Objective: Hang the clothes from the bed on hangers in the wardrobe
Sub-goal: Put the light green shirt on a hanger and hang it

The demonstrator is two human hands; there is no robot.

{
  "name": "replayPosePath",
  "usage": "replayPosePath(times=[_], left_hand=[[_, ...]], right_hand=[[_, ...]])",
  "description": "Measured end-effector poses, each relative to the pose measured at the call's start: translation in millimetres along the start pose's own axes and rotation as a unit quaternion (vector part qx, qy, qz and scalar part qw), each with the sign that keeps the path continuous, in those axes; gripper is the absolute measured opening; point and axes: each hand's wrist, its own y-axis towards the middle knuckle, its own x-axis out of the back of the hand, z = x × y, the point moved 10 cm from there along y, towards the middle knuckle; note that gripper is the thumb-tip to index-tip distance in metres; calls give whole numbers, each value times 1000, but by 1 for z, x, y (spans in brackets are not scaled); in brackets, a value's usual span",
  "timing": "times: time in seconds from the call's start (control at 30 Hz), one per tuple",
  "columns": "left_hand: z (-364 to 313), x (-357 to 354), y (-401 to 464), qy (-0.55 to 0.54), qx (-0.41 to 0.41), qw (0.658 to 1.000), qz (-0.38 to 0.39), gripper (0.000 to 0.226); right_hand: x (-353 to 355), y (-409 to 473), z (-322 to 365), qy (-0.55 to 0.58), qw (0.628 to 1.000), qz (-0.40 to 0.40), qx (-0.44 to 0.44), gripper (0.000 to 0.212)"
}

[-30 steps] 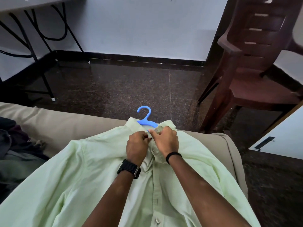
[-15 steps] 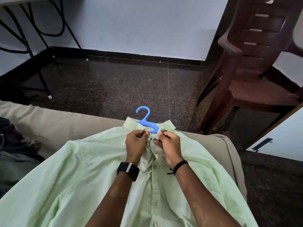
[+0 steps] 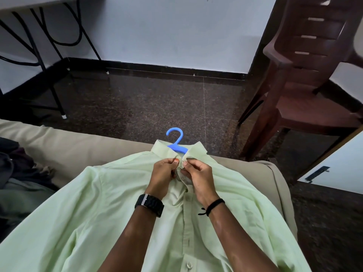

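I'm looking down at a pale green button-up shirt point(image 3: 110, 213) spread front-up across the beige bed point(image 3: 64, 146), its collar toward the far edge by the dark speckled floor point(image 3: 157, 103). A blue plastic hanger point(image 3: 176, 143) sits inside the neck, only its hook and a bit of the shoulder bar showing above the collar. My left hand point(image 3: 162, 176) and right hand point(image 3: 198, 176) meet just below the collar, fingers point(image 3: 185, 163) curled and pinching the two edges of the shirt's placket at the top button; the thumbs nearly touch each other. I can't tell whether that button is through its hole. There's a black watch point(image 3: 149, 204) on the left wrist and a black cord band point(image 3: 215, 205) on the right. A heap of dark clothes point(image 3: 17, 173) lies on the bed at the left edge. Beyond the bed, a brown plastic chair point(image 3: 306, 79) stands on the right, and black metal table legs point(image 3: 49, 75) on the left against the white wall point(image 3: 176, 30)
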Motion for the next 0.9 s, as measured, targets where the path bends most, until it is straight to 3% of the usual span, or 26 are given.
replayPosePath(times=[0.43, 0.63, 0.8, 0.9], left_hand=[[-1, 0, 1, 32, -1, 999, 9, 24], [-1, -4, 0, 33, -3, 999, -5, 25], [-2, -2, -2, 32, -21, 999, -17, 21], [-2, -1, -3, 40, -36, 998, -31, 19]], right_hand=[[2, 3, 8, -152, 985, -31, 72, 12], [6, 4, 1, -66, 995, -44, 54, 15], [3, 6, -6, 17, 1000, -1, 2, 19], [1, 6, -6, -2, 999, 34, -6, 15]])
